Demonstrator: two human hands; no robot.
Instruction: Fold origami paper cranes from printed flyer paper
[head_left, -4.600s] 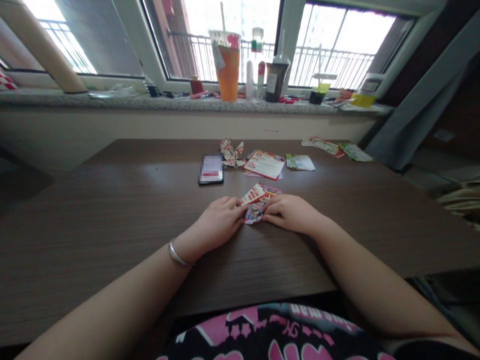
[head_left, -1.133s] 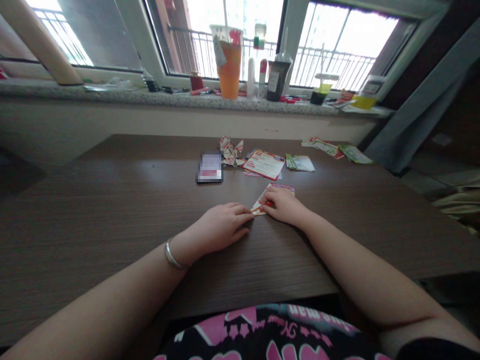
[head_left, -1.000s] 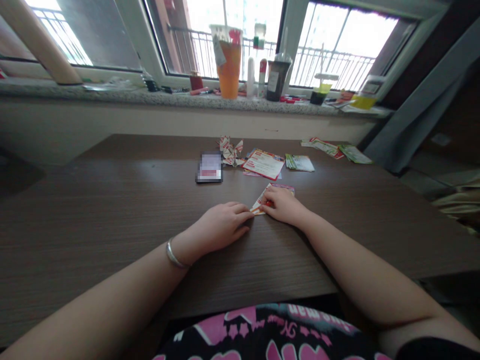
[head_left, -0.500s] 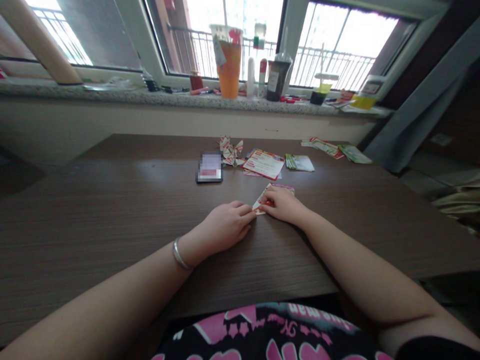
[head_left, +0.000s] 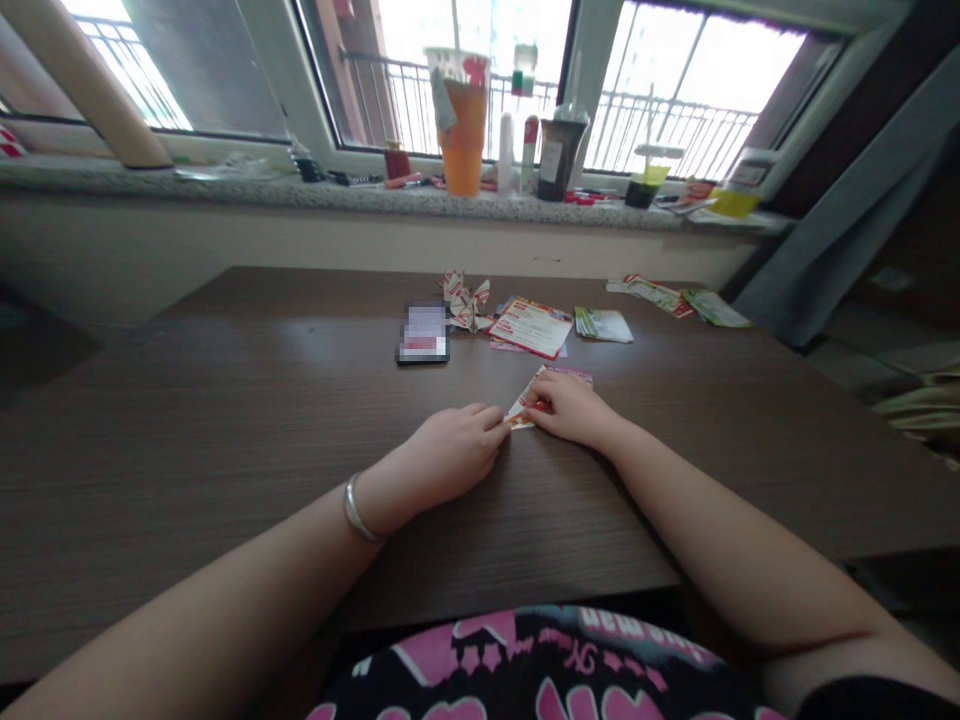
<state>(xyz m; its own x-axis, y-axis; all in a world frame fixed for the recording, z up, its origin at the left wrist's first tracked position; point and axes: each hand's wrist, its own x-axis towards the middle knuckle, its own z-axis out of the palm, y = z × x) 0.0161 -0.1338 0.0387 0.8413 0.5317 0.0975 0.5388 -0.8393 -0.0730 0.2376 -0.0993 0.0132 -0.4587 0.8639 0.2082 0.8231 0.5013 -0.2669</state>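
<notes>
Paper on table, phone behind, left

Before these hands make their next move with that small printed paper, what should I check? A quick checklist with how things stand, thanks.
1. Left hand touching the printed paper: ok, fingertips at its near corner.
2. Right hand on the paper: ok.
3. Paper's edges lined up: cannot tell, fingers cover part.
4. Smartphone apart from the paper: ok, beyond the left hand.
5. Orange drink cup off the table: ok, on the windowsill.
</notes>
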